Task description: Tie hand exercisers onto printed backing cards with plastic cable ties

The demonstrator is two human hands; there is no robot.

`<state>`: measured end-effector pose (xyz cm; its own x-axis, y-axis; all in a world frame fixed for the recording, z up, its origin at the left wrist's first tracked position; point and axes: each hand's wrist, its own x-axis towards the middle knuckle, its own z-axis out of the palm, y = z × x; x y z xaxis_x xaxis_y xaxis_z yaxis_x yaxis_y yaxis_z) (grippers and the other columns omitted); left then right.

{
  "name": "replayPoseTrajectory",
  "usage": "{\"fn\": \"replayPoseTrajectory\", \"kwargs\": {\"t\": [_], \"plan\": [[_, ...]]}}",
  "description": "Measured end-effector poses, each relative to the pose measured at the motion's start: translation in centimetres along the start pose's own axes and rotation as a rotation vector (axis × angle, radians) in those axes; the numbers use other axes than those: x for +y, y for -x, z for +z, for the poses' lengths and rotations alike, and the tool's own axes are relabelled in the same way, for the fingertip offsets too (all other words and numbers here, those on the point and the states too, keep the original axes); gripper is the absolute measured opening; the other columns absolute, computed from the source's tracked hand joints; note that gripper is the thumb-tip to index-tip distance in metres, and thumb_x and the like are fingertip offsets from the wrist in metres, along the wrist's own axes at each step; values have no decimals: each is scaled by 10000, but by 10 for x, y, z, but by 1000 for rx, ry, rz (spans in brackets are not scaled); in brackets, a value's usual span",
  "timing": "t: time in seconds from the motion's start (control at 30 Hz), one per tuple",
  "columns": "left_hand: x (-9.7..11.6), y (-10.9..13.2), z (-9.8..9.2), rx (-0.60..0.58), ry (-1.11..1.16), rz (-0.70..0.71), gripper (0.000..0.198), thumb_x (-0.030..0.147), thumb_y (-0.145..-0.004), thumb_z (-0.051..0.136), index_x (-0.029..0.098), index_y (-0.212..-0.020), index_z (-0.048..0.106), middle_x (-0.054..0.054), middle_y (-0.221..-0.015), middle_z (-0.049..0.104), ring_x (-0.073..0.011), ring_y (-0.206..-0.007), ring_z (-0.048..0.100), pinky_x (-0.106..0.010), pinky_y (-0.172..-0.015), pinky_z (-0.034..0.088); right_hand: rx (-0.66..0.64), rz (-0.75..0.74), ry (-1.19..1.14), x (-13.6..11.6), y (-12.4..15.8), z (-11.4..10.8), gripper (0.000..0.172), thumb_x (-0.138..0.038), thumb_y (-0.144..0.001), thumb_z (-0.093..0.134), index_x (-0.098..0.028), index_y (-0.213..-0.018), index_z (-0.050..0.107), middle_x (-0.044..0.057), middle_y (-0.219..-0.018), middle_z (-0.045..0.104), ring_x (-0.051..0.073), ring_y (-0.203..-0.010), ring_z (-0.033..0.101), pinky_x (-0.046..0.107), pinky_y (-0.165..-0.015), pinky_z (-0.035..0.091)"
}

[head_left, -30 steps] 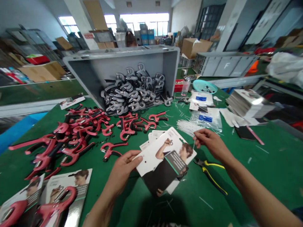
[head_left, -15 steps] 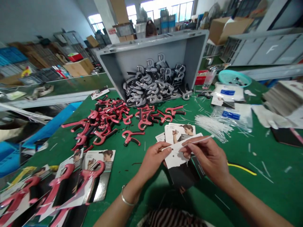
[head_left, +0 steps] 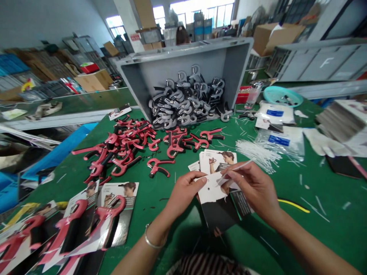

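My left hand (head_left: pixel 187 191) is closed on the left edge of a printed backing card (head_left: pixel 211 194), thumb on top. The card has a white upper part with small holes and a dark lower part. In my right hand (head_left: pixel 255 187), thumb and fingers pinch a thin white cable tie (head_left: pixel 242 165) over the card's right side. Whether the tie passes through a hole I cannot tell. Just beyond the hands lies a stack of printed cards (head_left: pixel 208 162). A red hand grip strengthener (head_left: pixel 159 167) lies apart, left of the stack.
A grey crate (head_left: pixel 229 65) on its side holds many grey hand grips (head_left: pixel 183 103). Red hand grips (head_left: pixel 126 141) are heaped before it. Carded red grips (head_left: pixel 111 217) lie at front left. Loose cable ties (head_left: pixel 258 154), plastic bags (head_left: pixel 283 143) and a turquoise tray (head_left: pixel 282 95) are at right.
My right hand has turned the cable tie to a steeper slant. The held card has shifted slightly, and its right part shows more. My left hand keeps its hold.
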<state>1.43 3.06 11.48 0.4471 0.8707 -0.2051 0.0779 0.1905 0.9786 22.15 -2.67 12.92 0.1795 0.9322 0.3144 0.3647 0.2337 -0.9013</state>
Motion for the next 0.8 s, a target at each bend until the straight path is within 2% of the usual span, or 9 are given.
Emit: {"fn": "replayPoseTrajectory", "kwargs": {"t": [0.23, 0.47, 0.53, 0.67, 0.73, 0.8], "plan": [[0, -2, 3, -42, -25, 26, 286, 387, -850, 674, 148, -995, 729, -34, -847, 694, -132, -716, 582, -210, -639, 438, 27, -4, 26, 1, -2, 6, 136, -366, -938, 612, -233, -956, 633, 44, -925, 708, 195, -830, 682, 331, -764, 546], [6, -9, 4, -35, -41, 41, 302, 392, -842, 675, 139, -999, 731, -43, -853, 703, -145, -716, 590, -229, -650, 444, -5, -170, 129, 6, -14, 13, 60, -273, -958, 588, -250, -992, 631, 25, -951, 713, 180, -886, 671, 307, -806, 505], [14, -17, 0, -13, -51, 84, 301, 393, -836, 679, 141, -991, 734, -42, -852, 704, -148, -715, 589, -232, -646, 441, -61, -226, 147, 7, -29, 12, 71, -257, -965, 575, -249, -1005, 633, 30, -1007, 710, 178, -922, 660, 316, -836, 493], [27, -36, -13, 38, -88, 181, 317, 403, -840, 674, 145, -1015, 731, -41, -865, 706, -151, -724, 582, -235, -643, 431, -305, -398, 180, 12, -67, 5, 48, -263, -940, 616, -243, -943, 659, 42, -1094, 696, 211, -1088, 600, 377, -969, 427], [25, -43, -16, 37, -114, 204, 317, 408, -833, 687, 141, -997, 735, -43, -876, 708, -154, -749, 587, -236, -664, 434, -408, -405, 179, 18, -81, 5, 63, -280, -937, 622, -238, -941, 669, 39, -1049, 698, 203, -1052, 607, 367, -956, 428], [16, -49, -18, 17, -76, 196, 338, 438, -844, 675, 131, -973, 737, -48, -868, 708, -152, -755, 595, -234, -678, 444, -462, -338, 141, 28, -87, 8, 92, -291, -942, 612, -229, -960, 678, 33, -996, 695, 178, -954, 630, 325, -883, 457]]}}
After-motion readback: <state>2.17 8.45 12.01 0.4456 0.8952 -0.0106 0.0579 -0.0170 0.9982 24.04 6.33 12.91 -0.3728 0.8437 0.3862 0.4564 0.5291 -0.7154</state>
